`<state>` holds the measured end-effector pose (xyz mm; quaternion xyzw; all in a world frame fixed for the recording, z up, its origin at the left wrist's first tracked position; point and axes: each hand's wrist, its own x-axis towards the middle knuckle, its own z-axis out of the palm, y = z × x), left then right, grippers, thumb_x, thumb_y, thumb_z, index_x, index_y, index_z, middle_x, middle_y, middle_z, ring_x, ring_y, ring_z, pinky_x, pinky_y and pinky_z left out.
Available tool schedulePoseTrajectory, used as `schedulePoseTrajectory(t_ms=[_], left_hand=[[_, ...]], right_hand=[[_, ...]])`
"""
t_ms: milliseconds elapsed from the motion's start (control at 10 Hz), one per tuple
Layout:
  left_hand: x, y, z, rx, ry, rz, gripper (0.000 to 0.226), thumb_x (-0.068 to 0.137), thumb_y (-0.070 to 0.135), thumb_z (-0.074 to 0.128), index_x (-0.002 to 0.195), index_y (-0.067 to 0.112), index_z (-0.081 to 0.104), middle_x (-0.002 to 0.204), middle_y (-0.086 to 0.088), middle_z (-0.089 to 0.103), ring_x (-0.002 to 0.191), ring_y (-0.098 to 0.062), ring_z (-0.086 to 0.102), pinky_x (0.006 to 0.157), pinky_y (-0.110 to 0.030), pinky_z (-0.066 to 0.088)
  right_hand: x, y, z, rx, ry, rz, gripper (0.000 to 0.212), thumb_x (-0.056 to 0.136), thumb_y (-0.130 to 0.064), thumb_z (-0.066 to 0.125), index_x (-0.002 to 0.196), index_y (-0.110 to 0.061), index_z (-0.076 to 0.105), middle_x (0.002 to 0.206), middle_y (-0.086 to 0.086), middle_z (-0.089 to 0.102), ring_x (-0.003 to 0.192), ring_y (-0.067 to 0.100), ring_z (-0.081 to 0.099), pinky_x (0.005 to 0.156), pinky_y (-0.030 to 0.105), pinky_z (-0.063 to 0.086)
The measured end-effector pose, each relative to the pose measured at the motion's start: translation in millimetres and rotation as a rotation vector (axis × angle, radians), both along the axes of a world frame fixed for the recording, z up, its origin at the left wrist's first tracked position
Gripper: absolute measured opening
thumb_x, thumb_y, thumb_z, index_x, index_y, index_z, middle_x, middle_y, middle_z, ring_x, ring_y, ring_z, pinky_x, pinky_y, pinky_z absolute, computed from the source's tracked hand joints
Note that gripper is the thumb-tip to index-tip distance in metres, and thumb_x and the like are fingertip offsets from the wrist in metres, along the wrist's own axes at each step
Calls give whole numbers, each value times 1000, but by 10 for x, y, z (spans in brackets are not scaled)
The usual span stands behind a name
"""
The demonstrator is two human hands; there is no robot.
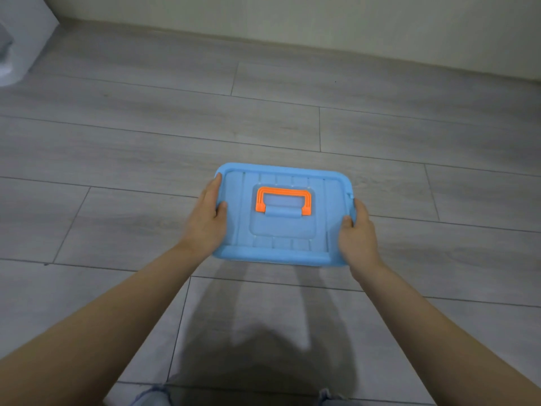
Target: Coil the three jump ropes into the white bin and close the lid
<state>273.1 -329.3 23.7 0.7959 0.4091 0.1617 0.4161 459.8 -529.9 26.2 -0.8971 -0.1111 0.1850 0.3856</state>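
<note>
A light blue lid (282, 230) with an orange handle (283, 199) lies flat in the middle of the floor, covering the bin beneath it, so the bin's walls and contents are hidden. My left hand (206, 219) holds the lid's left edge, thumb on top and fingers along the side. My right hand (357, 234) grips the right edge, thumb on top and fingers curled over the rim near the side latch. No jump rope is visible.
Grey wood-look floor tiles (146, 142) spread all around. A pale wall with a baseboard (322, 45) runs along the back. A white object (17, 39) stands at the far left corner. My knees in denim (152, 397) show at the bottom edge.
</note>
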Motion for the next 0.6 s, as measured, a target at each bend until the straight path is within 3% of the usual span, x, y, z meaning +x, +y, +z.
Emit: schedulePoseTrajectory(t_ms=[200, 400, 500, 600], left_hand=[[39, -21, -18, 0, -4, -20, 57, 101, 9, 39, 154, 18, 18, 159, -1, 22, 146, -15, 22, 109, -16, 13], [65, 36, -39, 78, 75, -76, 59, 99, 9, 43, 153, 12, 19, 158, -11, 25, 145, -26, 26, 118, -35, 20], [45, 96, 23, 202, 269, -102, 63, 99, 26, 48, 154, 13, 19, 158, -16, 23, 144, -36, 21, 119, -44, 17], [106, 89, 235, 301, 364, -112, 65, 99, 43, 40, 154, 16, 19, 160, -16, 17, 147, -35, 12, 120, -44, 9]], right_hand=[[-79, -31, 61, -158, -155, 0, 50, 101, -16, 35, 151, -18, 27, 132, 25, 44, 121, 42, 40, 103, 43, 30], [-56, -63, 45, -205, -187, 69, 54, 98, -12, 36, 151, -13, 25, 136, 23, 45, 123, 41, 39, 105, 44, 29], [21, -62, 186, -288, -207, 123, 55, 96, -15, 41, 149, -10, 26, 143, 20, 41, 130, 38, 35, 110, 45, 25], [84, -17, 417, -317, -275, 169, 59, 97, -26, 43, 150, -10, 24, 151, 15, 34, 138, 34, 28, 115, 43, 20]])
